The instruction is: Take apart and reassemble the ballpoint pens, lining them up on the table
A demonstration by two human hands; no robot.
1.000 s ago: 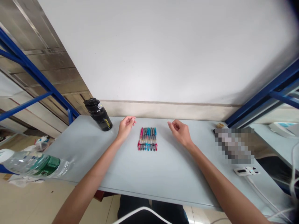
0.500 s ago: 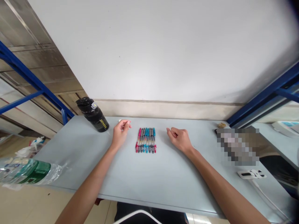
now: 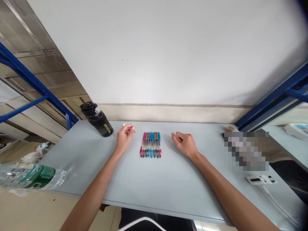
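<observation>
Has the pens (image 3: pixel 151 141) lying side by side on the table (image 3: pixel 154 183), between both hands. Holds left hand (image 3: pixel 123 140) half-curled at nine o'clock from them; cannot tell whether pinching anything. Holds right hand (image 3: pixel 185 145) in a loose fist at three o'clock. Has flask (image 3: pixel 98 121) at ten.

Pens (image 3: pixel 151 141) lie side by side on the table (image 3: pixel 144 183), between the left hand (image 3: pixel 123 139), its fingers bent, and the right hand (image 3: pixel 185 144), curled into a loose fist, with neither of the 2 touching them. At the left are a black bottle (image 3: pixel 97 120) and a clear bottle (image 3: pixel 42 176) (green-labelled); at the right, a white gadget (image 3: pixel 261 180) trails a cable (image 3: pixel 276 203).
</observation>
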